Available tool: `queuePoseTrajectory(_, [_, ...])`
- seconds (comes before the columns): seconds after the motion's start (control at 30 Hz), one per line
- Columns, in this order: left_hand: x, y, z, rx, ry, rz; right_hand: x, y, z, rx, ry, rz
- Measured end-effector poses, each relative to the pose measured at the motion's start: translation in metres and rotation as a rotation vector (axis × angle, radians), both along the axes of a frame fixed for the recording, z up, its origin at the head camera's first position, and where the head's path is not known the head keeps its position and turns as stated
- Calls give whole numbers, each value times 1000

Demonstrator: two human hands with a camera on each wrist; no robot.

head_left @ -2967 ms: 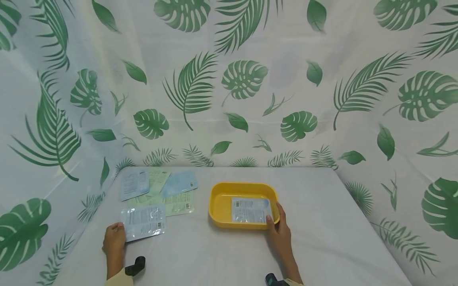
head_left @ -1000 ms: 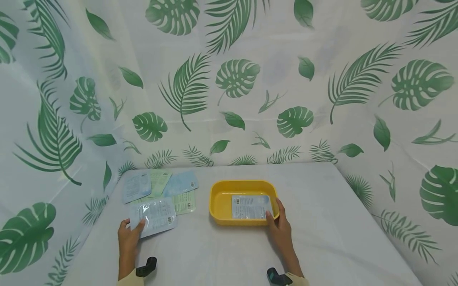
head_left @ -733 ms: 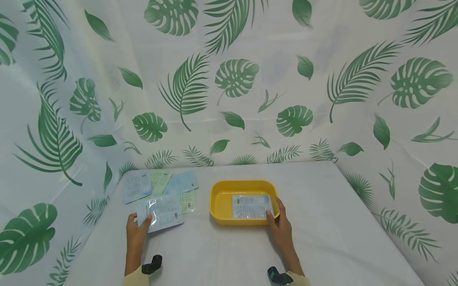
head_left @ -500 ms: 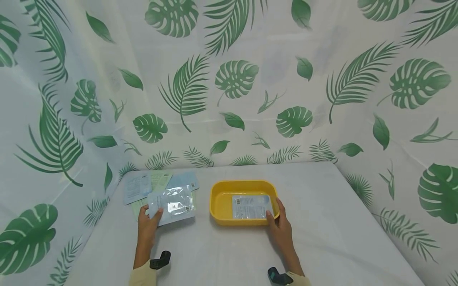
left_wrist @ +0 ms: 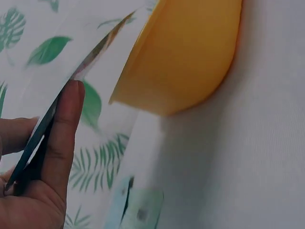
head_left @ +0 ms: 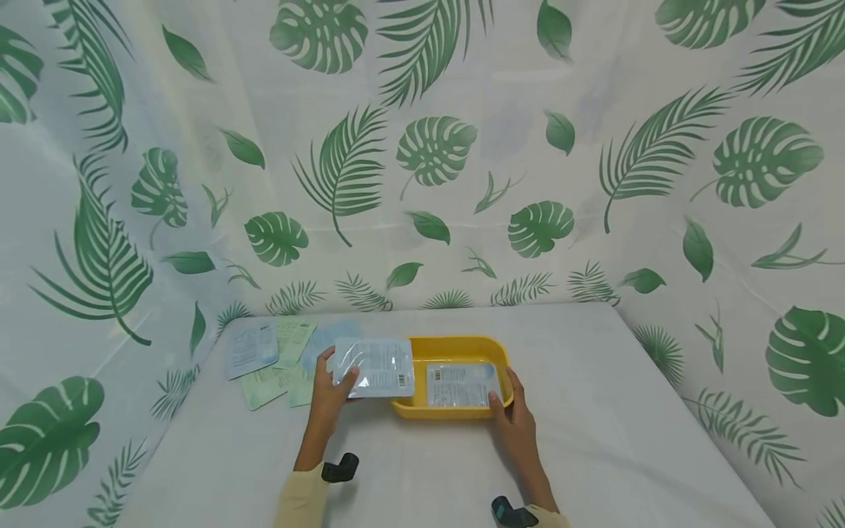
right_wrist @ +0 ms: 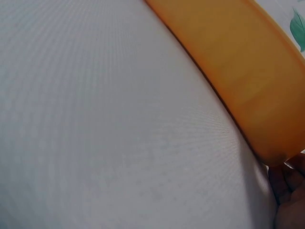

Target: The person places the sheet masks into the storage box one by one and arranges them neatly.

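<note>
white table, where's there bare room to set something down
The widest bare patch of table lies right of the yellow tray and right hand. Another is in front of the tray, between the hands. Crowded: back left, with loose packets, and the tray's left side, partly hidden by the left hand's packet.

1. A white cloth surface point(right_wrist: 105, 114) fills most of the view.
2. A yellow tray point(right_wrist: 238, 62) slants across the upper right, outer wall showing.
3. The right hand point(right_wrist: 289, 198), partly cropped, touches its lower end.
4. A printed green leaf point(right_wrist: 298, 31) shows top right.
</note>
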State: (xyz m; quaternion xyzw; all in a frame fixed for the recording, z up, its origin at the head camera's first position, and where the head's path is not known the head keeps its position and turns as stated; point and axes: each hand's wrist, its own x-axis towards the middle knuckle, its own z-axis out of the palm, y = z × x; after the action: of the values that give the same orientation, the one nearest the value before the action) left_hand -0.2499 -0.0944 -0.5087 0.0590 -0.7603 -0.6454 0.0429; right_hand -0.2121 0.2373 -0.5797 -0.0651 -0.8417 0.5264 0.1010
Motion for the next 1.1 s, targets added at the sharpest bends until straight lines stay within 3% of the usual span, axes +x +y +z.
queuePoseTrajectory(0.23, [-11, 31, 4, -199, 129, -125, 0, 0, -2, -3, -7, 4])
queuePoseTrajectory(0.4, [-12, 46, 3, -342, 181, -183, 1, 0, -4, -5, 1, 10])
queuePoseTrajectory(0.7, [-15, 63, 3, -490, 293, -329, 1, 1, -1, 0, 22, 4])
queuePoseTrajectory(0.9, [-12, 72, -3, -516, 231, -384, 2, 0, -1, -3, 30, 11])
queuePoseTrajectory(1.1, [-11, 83, -3, -623, 185, -322, 2, 1, -4, -5, 43, 6])
